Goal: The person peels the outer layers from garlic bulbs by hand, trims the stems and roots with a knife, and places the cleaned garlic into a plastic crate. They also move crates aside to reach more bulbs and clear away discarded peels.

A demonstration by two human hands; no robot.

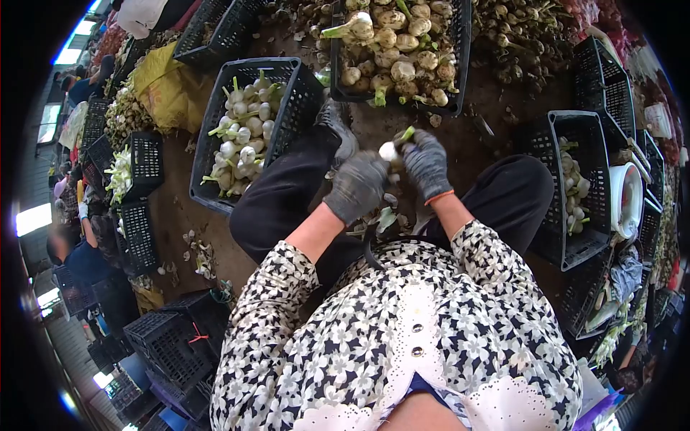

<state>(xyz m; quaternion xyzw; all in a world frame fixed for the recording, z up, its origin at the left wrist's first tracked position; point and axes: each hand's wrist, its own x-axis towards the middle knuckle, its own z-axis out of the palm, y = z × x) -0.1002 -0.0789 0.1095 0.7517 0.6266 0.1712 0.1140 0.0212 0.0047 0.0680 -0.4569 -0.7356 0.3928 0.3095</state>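
Observation:
A white garlic bulb with a short green stem sits between my two gloved hands, above the floor between my knees. My left hand is closed, its fingers against the bulb's near side. Around the stem side, my right hand has its fingers curled on the same garlic. Both grey gloves are a little blurred, and whether either palm hides a tool I cannot tell. Ahead stands a black crate of dirty, untrimmed garlic. To the left, another crate holds cleaner white bulbs with short stems.
On the right, a black crate contains some garlic, beside a white bucket. A yellow sack and stacked crates are at left. Loose garlic is heaped at the back. Other people work at far left.

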